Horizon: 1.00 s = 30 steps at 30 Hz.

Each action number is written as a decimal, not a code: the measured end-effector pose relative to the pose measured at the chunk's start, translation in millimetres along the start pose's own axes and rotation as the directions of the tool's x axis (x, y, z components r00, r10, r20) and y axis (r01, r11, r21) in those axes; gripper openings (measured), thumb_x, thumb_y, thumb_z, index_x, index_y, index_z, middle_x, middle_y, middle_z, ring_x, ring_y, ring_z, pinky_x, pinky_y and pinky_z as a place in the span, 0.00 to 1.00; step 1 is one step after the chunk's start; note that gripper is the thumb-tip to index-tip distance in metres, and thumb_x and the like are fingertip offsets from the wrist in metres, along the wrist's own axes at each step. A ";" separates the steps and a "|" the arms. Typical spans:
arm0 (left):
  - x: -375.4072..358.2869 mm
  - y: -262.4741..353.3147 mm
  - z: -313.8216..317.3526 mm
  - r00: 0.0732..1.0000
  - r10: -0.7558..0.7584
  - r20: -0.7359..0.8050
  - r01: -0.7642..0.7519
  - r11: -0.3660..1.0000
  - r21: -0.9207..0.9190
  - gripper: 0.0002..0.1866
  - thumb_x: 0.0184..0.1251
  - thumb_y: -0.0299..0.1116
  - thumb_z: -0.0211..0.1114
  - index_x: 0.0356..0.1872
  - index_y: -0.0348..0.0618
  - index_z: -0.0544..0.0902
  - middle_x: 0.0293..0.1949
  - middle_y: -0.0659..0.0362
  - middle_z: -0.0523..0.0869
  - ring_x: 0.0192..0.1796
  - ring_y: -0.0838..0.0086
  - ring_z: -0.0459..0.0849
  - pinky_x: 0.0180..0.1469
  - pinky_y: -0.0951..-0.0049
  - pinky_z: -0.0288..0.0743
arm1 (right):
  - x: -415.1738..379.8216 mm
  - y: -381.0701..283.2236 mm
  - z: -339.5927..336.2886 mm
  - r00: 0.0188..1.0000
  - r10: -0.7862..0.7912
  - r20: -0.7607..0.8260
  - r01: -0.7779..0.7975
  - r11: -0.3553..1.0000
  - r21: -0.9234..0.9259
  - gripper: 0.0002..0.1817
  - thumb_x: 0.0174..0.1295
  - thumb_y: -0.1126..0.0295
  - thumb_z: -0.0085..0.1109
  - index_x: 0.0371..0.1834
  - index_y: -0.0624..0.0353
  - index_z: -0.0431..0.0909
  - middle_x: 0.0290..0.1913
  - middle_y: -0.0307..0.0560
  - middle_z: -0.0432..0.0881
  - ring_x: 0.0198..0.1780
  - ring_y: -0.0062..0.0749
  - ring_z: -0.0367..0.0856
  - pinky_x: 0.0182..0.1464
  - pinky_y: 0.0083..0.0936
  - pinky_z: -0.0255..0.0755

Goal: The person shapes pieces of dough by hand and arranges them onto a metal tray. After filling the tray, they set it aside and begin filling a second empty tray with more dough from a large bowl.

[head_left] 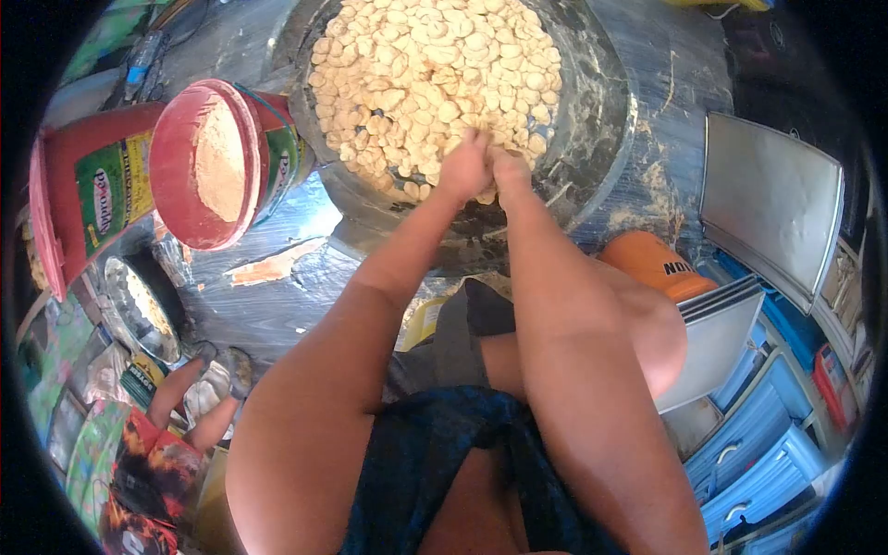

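Note:
A large dark round basin (597,120) holds a heap of pale, flattened dough pieces (435,65), dusted with tan powder. At the near side of the heap, my left hand (465,168) has its fingers curled closed. Right beside it, nearly touching, my right hand (509,173) is closed too, with the fingers pointing down into the dough. Whatever the two hands pinch is hidden by the fingers and too small to make out.
Left of the basin, a red bucket (254,166) tilts open with tan powder inside. A metal bowl (116,287) with pale bits lies below it. An orange container (647,264), metal sheets (772,199) and blue drawers (763,462) stand right. Another person's hands (180,393) show lower left.

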<state>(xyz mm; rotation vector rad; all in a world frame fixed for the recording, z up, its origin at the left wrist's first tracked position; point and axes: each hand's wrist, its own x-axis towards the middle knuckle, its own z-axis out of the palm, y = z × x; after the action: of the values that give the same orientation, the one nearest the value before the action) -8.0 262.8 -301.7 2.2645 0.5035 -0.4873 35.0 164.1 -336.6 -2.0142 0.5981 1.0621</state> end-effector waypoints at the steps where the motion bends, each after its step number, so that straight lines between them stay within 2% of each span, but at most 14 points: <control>1: 9.6 0.8 -4.4 0.995 0.014 -0.103 -0.013 1.000 0.016 0.29 0.58 0.47 0.60 0.60 0.50 0.69 0.63 0.50 0.66 0.56 0.52 0.75 0.53 0.56 0.73 | -2.2 -0.5 -5.4 0.997 -0.003 -0.071 0.003 1.000 0.004 0.33 0.54 0.50 0.59 0.54 0.68 0.73 0.53 0.63 0.77 0.55 0.51 0.75 0.58 0.37 0.67; 3: 38.7 -5.8 -12.1 0.979 0.028 -0.201 -0.022 0.999 0.031 0.31 0.59 0.53 0.58 0.62 0.52 0.69 0.64 0.48 0.64 0.59 0.50 0.73 0.56 0.52 0.70 | 4.4 9.4 -8.3 0.978 0.040 -0.202 -0.053 0.997 -0.060 0.34 0.54 0.49 0.59 0.55 0.68 0.73 0.56 0.65 0.73 0.60 0.53 0.70 0.61 0.37 0.65; 6: 65.0 -11.2 -21.0 0.897 0.201 -0.393 -0.003 0.893 0.450 0.35 0.60 0.62 0.52 0.64 0.54 0.67 0.71 0.49 0.55 0.71 0.48 0.56 0.61 0.39 0.60 | 21.2 26.4 -3.9 0.982 0.083 -0.171 -0.078 0.996 0.038 0.34 0.53 0.50 0.59 0.57 0.64 0.72 0.60 0.65 0.69 0.63 0.55 0.66 0.63 0.37 0.62; 8: 60.9 4.7 -30.0 0.993 -0.087 0.082 0.028 0.836 0.548 0.40 0.59 0.68 0.47 0.67 0.56 0.63 0.74 0.53 0.46 0.74 0.48 0.41 0.63 0.31 0.48 | -12.0 -7.4 -10.3 0.962 0.091 -0.258 -0.104 0.994 -0.039 0.26 0.52 0.60 0.62 0.53 0.62 0.75 0.52 0.53 0.77 0.50 0.44 0.76 0.49 0.38 0.70; 13: 9.4 -11.2 11.1 0.963 -0.008 0.271 -0.118 0.887 0.446 0.43 0.51 0.65 0.58 0.68 0.57 0.61 0.72 0.55 0.54 0.71 0.48 0.53 0.61 0.34 0.55 | -11.8 -31.5 -17.1 0.960 0.158 -0.231 -0.133 0.984 0.120 0.31 0.50 0.55 0.62 0.57 0.59 0.73 0.55 0.59 0.75 0.55 0.50 0.73 0.54 0.39 0.70; 15: -15.4 -10.0 0.1 0.949 0.021 0.314 -0.164 0.883 0.439 0.43 0.49 0.61 0.63 0.66 0.55 0.63 0.70 0.53 0.57 0.69 0.47 0.59 0.61 0.41 0.60 | -16.4 -31.8 -19.0 0.973 0.006 -0.230 -0.040 0.989 -0.141 0.32 0.50 0.55 0.62 0.59 0.56 0.70 0.57 0.62 0.69 0.56 0.54 0.72 0.57 0.41 0.70; 17: -26.7 -28.4 -0.1 0.931 0.088 0.355 -0.110 0.993 0.041 0.40 0.46 0.61 0.65 0.61 0.55 0.69 0.65 0.52 0.64 0.65 0.49 0.64 0.60 0.53 0.66 | -13.8 -29.2 -13.4 0.977 0.031 -0.212 -0.079 0.973 -0.219 0.35 0.49 0.54 0.61 0.61 0.55 0.68 0.59 0.62 0.67 0.57 0.55 0.71 0.58 0.41 0.69; 19: -26.6 -51.3 -10.3 0.999 -0.015 -0.052 0.018 0.998 0.054 0.40 0.50 0.59 0.64 0.63 0.51 0.67 0.67 0.46 0.60 0.65 0.48 0.64 0.62 0.60 0.65 | -24.0 -35.3 -13.9 0.964 0.096 -0.249 -0.136 0.980 -0.146 0.36 0.49 0.55 0.61 0.63 0.54 0.66 0.63 0.61 0.62 0.61 0.54 0.67 0.61 0.39 0.66; 20: -18.3 -73.0 -12.6 0.956 -0.046 -0.288 0.069 0.995 0.070 0.40 0.51 0.58 0.63 0.65 0.50 0.66 0.68 0.45 0.58 0.67 0.49 0.62 0.63 0.57 0.63 | -12.8 -35.0 -15.1 0.962 0.107 -0.250 -0.145 0.980 -0.137 0.36 0.49 0.55 0.61 0.63 0.54 0.66 0.63 0.61 0.62 0.61 0.54 0.67 0.61 0.39 0.66; 22: -10.4 -92.8 -37.0 0.751 -0.453 -0.480 0.463 0.880 -0.105 0.42 0.56 0.60 0.59 0.68 0.50 0.61 0.71 0.43 0.49 0.72 0.51 0.50 0.65 0.48 0.58 | 18.7 -40.0 -23.0 0.968 0.044 -0.248 -0.071 0.992 -0.102 0.39 0.50 0.56 0.61 0.67 0.52 0.61 0.65 0.61 0.60 0.63 0.54 0.64 0.65 0.39 0.62; 25: -0.7 -141.4 -25.6 0.568 -0.678 -0.466 0.592 0.730 -0.341 0.44 0.57 0.64 0.56 0.70 0.52 0.57 0.73 0.45 0.42 0.75 0.51 0.35 0.65 0.38 0.52 | 17.5 -67.7 -45.6 0.975 0.027 -0.220 -0.073 0.976 -0.206 0.44 0.50 0.55 0.62 0.70 0.54 0.54 0.68 0.55 0.56 0.66 0.51 0.60 0.62 0.41 0.63; 26: -6.5 -129.8 -21.7 0.641 -0.695 -0.325 0.662 0.715 -0.224 0.45 0.57 0.67 0.52 0.71 0.52 0.54 0.74 0.47 0.35 0.74 0.51 0.27 0.66 0.36 0.48 | 31.9 -50.0 -48.4 0.977 0.041 -0.211 -0.084 0.976 -0.202 0.44 0.50 0.55 0.62 0.70 0.54 0.54 0.68 0.55 0.56 0.66 0.51 0.60 0.62 0.41 0.63; 28: -10.4 -115.6 -9.7 0.673 -0.663 -0.328 0.640 0.745 -0.191 0.47 0.53 0.70 0.55 0.69 0.52 0.58 0.71 0.41 0.44 0.72 0.42 0.40 0.67 0.45 0.52 | 57.6 -15.3 -49.8 0.993 -0.061 -0.101 0.046 0.988 -0.145 0.46 0.52 0.55 0.62 0.72 0.52 0.48 0.70 0.54 0.55 0.67 0.47 0.59 0.65 0.41 0.59; 30: -24.0 -99.4 1.3 0.679 -0.697 -0.231 0.629 0.715 -0.307 0.48 0.52 0.69 0.57 0.69 0.48 0.58 0.69 0.37 0.45 0.70 0.41 0.46 0.66 0.45 0.53 | 36.3 -18.6 -58.8 0.995 0.100 0.030 -0.099 0.995 -0.027 0.48 0.52 0.54 0.62 0.73 0.53 0.45 0.70 0.54 0.54 0.67 0.46 0.58 0.66 0.40 0.56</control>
<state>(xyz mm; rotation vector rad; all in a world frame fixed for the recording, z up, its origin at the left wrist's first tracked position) -77.6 320.5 -349.6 1.9038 1.5262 -0.3716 95.7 126.3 -338.3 -2.0034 0.6777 1.1637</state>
